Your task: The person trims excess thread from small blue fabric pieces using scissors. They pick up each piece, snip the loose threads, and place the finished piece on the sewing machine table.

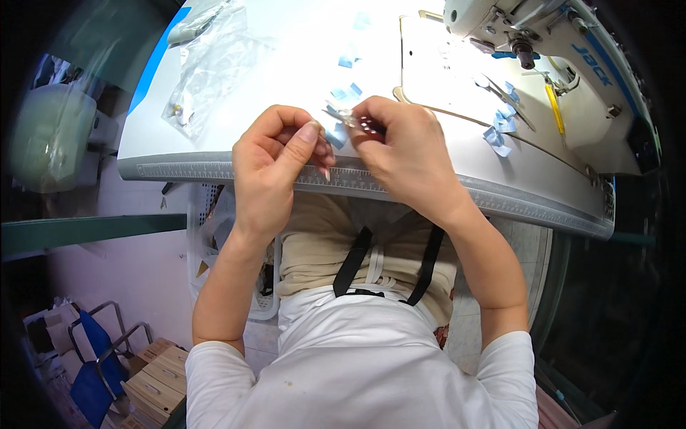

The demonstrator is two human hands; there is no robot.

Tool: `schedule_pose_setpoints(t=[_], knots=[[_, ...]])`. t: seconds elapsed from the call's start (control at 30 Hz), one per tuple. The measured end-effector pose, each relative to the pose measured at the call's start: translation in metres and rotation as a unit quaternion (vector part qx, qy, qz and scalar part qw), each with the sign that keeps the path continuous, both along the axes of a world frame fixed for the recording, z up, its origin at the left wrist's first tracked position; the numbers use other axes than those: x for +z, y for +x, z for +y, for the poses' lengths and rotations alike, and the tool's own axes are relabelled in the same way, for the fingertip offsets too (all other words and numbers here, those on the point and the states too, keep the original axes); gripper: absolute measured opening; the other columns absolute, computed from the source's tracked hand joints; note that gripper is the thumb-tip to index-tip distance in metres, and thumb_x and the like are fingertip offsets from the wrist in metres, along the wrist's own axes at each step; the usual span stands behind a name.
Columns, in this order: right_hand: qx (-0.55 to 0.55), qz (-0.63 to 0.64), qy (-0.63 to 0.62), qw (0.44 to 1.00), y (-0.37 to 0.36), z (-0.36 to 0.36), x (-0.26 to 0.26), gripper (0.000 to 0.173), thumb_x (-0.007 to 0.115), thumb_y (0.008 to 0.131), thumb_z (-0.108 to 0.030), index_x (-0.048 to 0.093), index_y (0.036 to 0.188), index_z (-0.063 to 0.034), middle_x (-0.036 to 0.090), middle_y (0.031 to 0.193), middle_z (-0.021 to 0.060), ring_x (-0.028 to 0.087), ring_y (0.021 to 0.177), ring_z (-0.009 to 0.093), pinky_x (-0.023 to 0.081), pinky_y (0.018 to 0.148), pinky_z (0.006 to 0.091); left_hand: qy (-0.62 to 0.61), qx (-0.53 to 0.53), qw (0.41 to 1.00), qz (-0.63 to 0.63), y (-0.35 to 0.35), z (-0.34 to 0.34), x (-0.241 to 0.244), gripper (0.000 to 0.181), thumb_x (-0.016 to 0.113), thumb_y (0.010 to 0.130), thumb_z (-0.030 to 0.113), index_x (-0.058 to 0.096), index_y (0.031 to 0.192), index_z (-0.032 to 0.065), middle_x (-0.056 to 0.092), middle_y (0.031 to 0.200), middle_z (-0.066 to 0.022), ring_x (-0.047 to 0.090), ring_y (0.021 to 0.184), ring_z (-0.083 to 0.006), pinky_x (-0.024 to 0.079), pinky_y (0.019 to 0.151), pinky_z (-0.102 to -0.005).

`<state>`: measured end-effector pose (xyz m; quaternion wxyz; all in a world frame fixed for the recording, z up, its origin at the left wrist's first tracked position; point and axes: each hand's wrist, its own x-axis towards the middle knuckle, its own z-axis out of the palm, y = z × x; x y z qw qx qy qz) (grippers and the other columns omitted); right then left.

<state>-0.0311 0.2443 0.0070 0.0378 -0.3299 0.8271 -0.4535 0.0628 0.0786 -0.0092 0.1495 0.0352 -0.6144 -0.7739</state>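
Above the table's front edge, my left hand [276,155] has its thumb pressed to its curled fingers. Whether anything thin is pinched there is too small to tell. My right hand [407,150], close beside it, grips a small pointed metal tool [338,115], possibly thread snips. The tool's tip points left towards my left fingertips, and a dark red part shows within my grasp; the rest is hidden. Small light blue scraps [347,92] lie on the white tabletop [289,69] just beyond my hands. One blue scrap [336,135] shows between them.
A Jack sewing machine [589,64] stands at the right. Near it lie slim metal tweezers [506,102], more blue scraps [498,140] and a yellow stick-like piece [555,110]. A clear plastic bag [206,69] lies at left. A ruler strip [187,167] lines the front edge.
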Motion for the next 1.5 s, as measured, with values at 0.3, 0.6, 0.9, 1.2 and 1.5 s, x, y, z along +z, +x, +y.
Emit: schedule_pose_setpoints(t=[0.3,0.6,0.9,1.2,1.5], knots=[[-0.027,-0.085,-0.1,0.991,0.004,0.008,-0.001,0.009,0.068,0.091,-0.005,0.068,0.096,0.0027,0.066,0.07,0.0094,0.059,0.06,0.016,0.048,0.06,0.0302,-0.184,0.005,0.975,-0.126,-0.007,0.002,0.024,0.014,0.061,0.099,0.002,0.067,0.11,-0.0054,0.064,0.079,-0.0014,0.057,0.06,-0.005,0.045,0.051,-0.0209],[-0.019,-0.077,-0.125,0.989,0.002,0.01,-0.005,0.009,0.068,0.094,-0.007,0.067,0.095,0.0026,0.062,0.068,0.0075,0.054,0.059,0.012,0.045,0.056,0.0281,-0.285,-0.024,0.951,-0.12,-0.013,-0.006,0.03,0.006,0.067,0.096,0.003,0.068,0.097,-0.0036,0.06,0.072,0.0006,0.05,0.05,-0.0036,0.038,0.042,-0.0206],[-0.01,0.036,-0.121,0.992,0.02,0.021,0.0,0.022,0.072,0.081,-0.002,0.069,0.103,-0.0038,0.063,0.066,0.0058,0.059,0.052,0.016,0.046,0.051,0.0296,-0.178,0.006,0.974,-0.14,-0.013,-0.001,0.04,0.014,0.074,0.092,0.007,0.069,0.087,-0.0047,0.063,0.073,-0.0029,0.054,0.057,-0.0075,0.044,0.049,-0.0232],[-0.028,0.239,-0.133,0.961,0.018,0.019,-0.019,0.022,0.071,0.074,0.004,0.069,0.094,-0.0046,0.067,0.072,0.0064,0.062,0.055,0.02,0.048,0.051,0.031,-0.034,-0.04,0.979,-0.196,-0.016,0.006,0.038,0.018,0.074,0.095,0.012,0.068,0.087,-0.0039,0.06,0.066,-0.0014,0.05,0.048,-0.0045,0.039,0.039,-0.0192],[0.004,0.174,-0.144,0.974,0.025,0.024,-0.005,0.024,0.071,0.077,0.004,0.072,0.1,-0.0042,0.063,0.067,0.0054,0.06,0.053,0.018,0.047,0.05,0.0301,-0.019,-0.047,0.977,-0.205,-0.012,-0.004,0.037,0.019,0.073,0.097,0.013,0.067,0.087,-0.0017,0.062,0.068,-0.0024,0.053,0.05,-0.0052,0.041,0.04,-0.019]])
